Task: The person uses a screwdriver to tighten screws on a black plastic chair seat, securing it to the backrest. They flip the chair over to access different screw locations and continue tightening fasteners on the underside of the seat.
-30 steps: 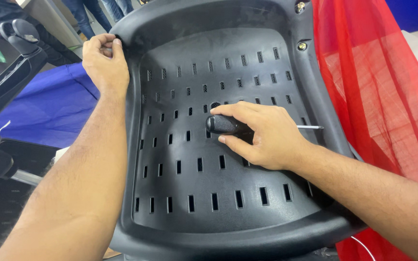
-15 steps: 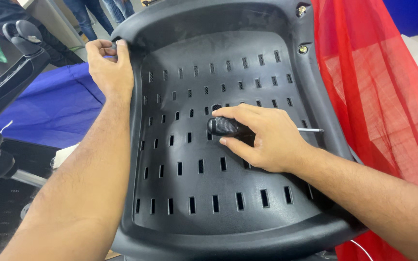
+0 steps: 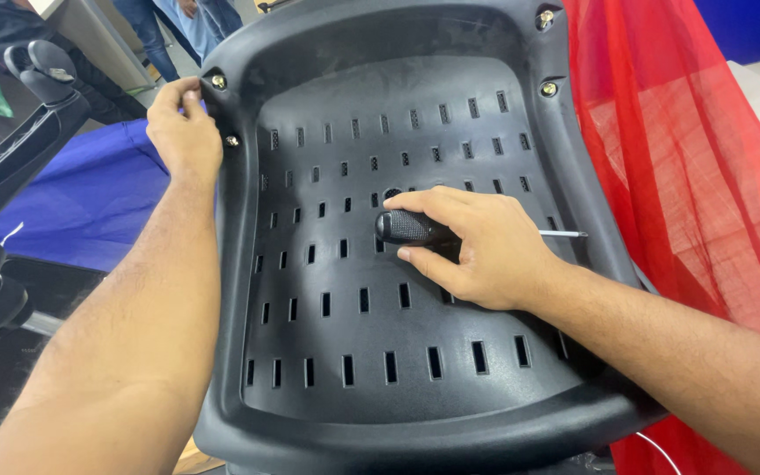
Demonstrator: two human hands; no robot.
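Right hand (image 3: 477, 251) closed around a black-handled screwdriver (image 3: 411, 228) lying across the middle of the slotted black chair shell (image 3: 336, 352), shaft toward its right edge, left hand (image 3: 182, 132) gripping its upper-left rim

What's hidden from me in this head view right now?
- Thin metal screwdriver shaft: mid-part covered by the right hand; tip too small to tell.
- Black slotted plastic chair shell: lower rim cut off by the frame edge.
- Left hand: fingertips curl behind the shell's rim.

Screwdriver (image 3: 415, 229) shank mostly hidden under right hand (image 3: 477, 251); seat shell (image 3: 327, 369) bottom cropped.
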